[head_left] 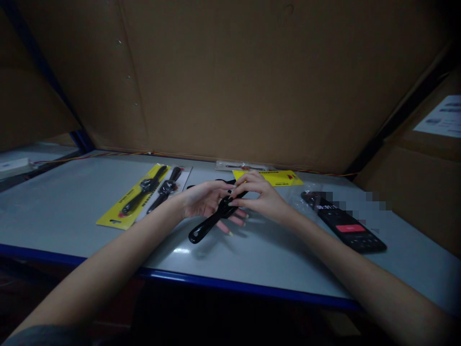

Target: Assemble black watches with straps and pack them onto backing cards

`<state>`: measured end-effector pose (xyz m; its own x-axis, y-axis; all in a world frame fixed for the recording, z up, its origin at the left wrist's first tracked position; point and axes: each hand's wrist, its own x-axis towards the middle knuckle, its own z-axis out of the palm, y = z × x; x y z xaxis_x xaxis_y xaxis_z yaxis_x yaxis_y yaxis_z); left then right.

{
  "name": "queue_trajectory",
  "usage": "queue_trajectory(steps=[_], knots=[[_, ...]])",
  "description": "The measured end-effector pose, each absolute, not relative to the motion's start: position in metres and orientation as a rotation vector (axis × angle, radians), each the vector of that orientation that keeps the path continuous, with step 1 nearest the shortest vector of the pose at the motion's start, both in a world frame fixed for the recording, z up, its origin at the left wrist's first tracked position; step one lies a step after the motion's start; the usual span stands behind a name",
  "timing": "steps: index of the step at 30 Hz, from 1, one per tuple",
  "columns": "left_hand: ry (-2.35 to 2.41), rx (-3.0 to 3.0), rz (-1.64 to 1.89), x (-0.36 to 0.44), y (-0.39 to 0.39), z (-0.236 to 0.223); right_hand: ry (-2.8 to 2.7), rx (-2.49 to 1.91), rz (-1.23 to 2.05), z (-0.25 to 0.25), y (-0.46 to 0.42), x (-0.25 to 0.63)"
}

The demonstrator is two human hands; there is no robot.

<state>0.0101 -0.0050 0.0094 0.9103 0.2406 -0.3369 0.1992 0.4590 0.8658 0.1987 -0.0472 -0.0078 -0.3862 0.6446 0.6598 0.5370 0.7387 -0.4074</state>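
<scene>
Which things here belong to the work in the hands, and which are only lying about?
In the work: left hand, right hand, black wrench.

Lying about: wrench on yellow card, wrench on white card, yellow card at back, black phone.

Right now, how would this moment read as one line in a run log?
left hand: under black wrench | right hand: fingertips on black wrench | nearby: yellow card of wrenches, phone
</scene>
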Motion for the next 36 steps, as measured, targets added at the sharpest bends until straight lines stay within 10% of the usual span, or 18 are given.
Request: queue_trajectory(steps=[17, 26, 36], knots=[[0.876, 1.022, 0.612, 0.0, 0.015, 0.015, -1.289, -1.082, 1.189, -0.009, -0.026, 0.23], [0.931, 0.977, 0.65, -0.005, 0.023, 0.015, -1.576, -1.399, 0.811, -0.013, -0.022, 0.204], [0.958, 0.979, 0.699, -0.015, 0.035, 0.017, -1.697, -1.236, 1.241, -0.005, -0.021, 0.18]])
